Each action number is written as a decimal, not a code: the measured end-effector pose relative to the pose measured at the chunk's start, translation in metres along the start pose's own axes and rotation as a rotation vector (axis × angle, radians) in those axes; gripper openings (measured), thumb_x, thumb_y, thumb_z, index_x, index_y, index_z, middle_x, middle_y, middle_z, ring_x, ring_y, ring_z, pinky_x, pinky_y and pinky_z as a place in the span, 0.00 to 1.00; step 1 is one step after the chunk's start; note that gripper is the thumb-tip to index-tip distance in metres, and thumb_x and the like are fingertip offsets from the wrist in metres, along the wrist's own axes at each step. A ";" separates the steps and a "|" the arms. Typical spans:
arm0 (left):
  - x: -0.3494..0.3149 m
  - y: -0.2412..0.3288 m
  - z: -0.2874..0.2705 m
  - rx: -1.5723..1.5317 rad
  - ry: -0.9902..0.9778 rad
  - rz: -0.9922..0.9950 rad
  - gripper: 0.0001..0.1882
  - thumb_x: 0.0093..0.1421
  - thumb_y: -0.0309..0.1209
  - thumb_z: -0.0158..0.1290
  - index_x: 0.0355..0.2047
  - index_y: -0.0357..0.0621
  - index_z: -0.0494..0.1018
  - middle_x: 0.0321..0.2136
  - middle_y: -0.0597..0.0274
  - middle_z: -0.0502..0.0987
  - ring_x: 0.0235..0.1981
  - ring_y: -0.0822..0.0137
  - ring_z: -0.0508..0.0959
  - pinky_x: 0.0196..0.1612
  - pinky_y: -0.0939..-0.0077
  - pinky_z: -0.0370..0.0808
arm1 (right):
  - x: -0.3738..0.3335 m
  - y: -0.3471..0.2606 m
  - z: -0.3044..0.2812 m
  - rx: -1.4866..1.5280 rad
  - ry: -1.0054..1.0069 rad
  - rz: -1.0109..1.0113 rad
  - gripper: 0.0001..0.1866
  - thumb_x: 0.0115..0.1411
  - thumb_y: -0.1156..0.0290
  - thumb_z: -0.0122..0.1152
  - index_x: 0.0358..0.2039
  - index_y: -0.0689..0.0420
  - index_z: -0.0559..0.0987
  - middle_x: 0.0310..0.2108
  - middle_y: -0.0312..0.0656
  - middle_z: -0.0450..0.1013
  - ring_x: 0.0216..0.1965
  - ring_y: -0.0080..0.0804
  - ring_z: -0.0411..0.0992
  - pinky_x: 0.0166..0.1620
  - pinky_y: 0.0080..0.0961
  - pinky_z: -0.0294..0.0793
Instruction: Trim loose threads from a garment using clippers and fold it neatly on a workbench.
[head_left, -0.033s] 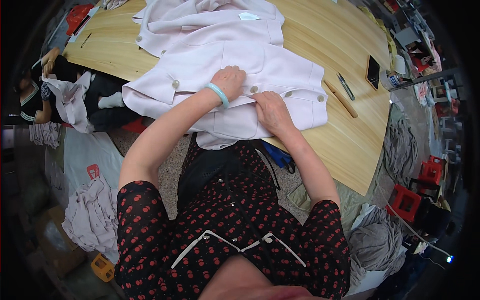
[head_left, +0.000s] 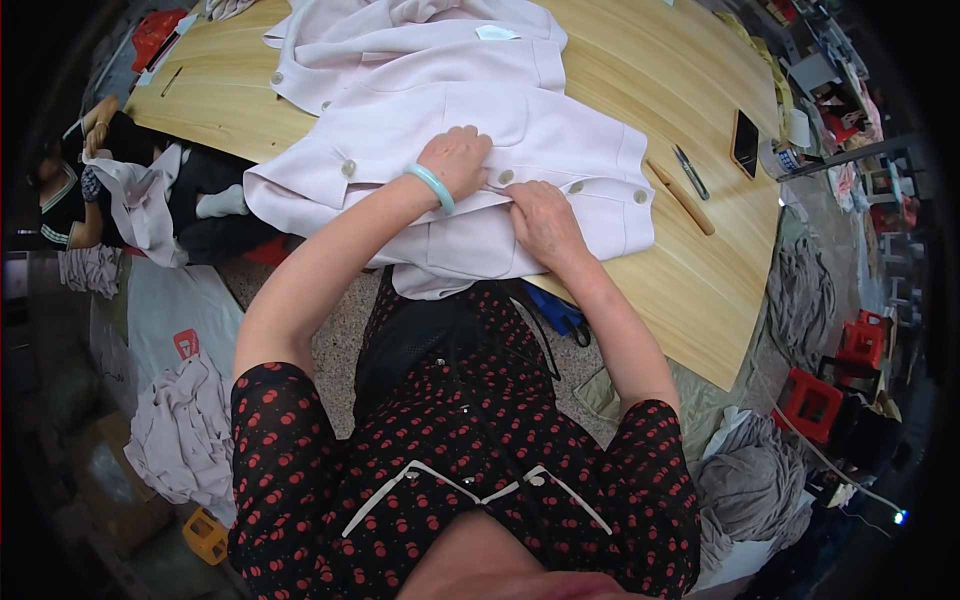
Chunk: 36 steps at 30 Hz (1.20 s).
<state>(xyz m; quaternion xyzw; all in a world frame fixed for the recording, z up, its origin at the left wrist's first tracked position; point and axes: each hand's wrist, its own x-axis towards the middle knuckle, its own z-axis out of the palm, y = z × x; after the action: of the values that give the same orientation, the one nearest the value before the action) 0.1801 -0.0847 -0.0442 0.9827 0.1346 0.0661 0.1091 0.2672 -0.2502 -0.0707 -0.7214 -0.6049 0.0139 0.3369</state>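
A pale pink jacket (head_left: 590,140) with several large buttons down its front lies across the near edge of the wooden table. My left hand (head_left: 456,163), a pale green bangle (head_left: 432,188) at its wrist, has its fingers curled onto the front opening; its fingertips are partly hidden. Just to the right, my right hand (head_left: 547,222) pinches the edge of the same front strip between thumb and fingers. One button (head_left: 506,177) shows between the two hands. The jacket's lower front panel hangs over the table edge toward my lap.
Beyond lies more pale pink cloth (head_left: 420,40) with buttons. On the table (head_left: 690,310), to the right, are a wooden stick (head_left: 682,198), a pen (head_left: 691,172) and a phone (head_left: 745,143). A co-worker (head_left: 120,190) sits at the left holding cloth. Red stools (head_left: 808,405) stand at the right.
My left hand has shifted very slightly left and up, and the jacket's buttons have moved a touch to the left with it. My right hand looks nearly still.
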 end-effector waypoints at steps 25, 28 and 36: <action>0.017 0.000 -0.008 -0.354 -0.132 -0.078 0.14 0.53 0.36 0.54 0.34 0.37 0.77 0.30 0.48 0.78 0.36 0.52 0.77 0.42 0.65 0.72 | 0.018 -0.004 -0.006 0.030 0.071 0.105 0.07 0.51 0.79 0.52 0.32 0.63 0.75 0.31 0.50 0.73 0.36 0.48 0.71 0.42 0.39 0.70; 0.018 0.002 -0.003 -0.264 -0.071 -0.100 0.14 0.54 0.38 0.53 0.32 0.38 0.77 0.30 0.49 0.78 0.35 0.52 0.77 0.41 0.64 0.73 | 0.024 -0.003 -0.006 -0.011 0.081 0.086 0.07 0.51 0.79 0.52 0.31 0.63 0.75 0.31 0.50 0.73 0.36 0.47 0.71 0.41 0.38 0.70; 0.025 -0.004 0.001 -0.609 -0.261 -0.440 0.14 0.54 0.37 0.51 0.29 0.36 0.76 0.27 0.50 0.77 0.30 0.62 0.75 0.38 0.71 0.71 | 0.030 0.000 0.008 0.069 0.143 0.166 0.06 0.50 0.77 0.53 0.29 0.63 0.75 0.28 0.51 0.73 0.33 0.48 0.71 0.39 0.39 0.70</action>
<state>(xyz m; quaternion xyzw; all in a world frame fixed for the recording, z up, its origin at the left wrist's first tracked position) 0.2031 -0.0742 -0.0436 0.8531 0.3013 -0.0475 0.4233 0.2716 -0.2197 -0.0652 -0.7560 -0.5167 0.0112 0.4017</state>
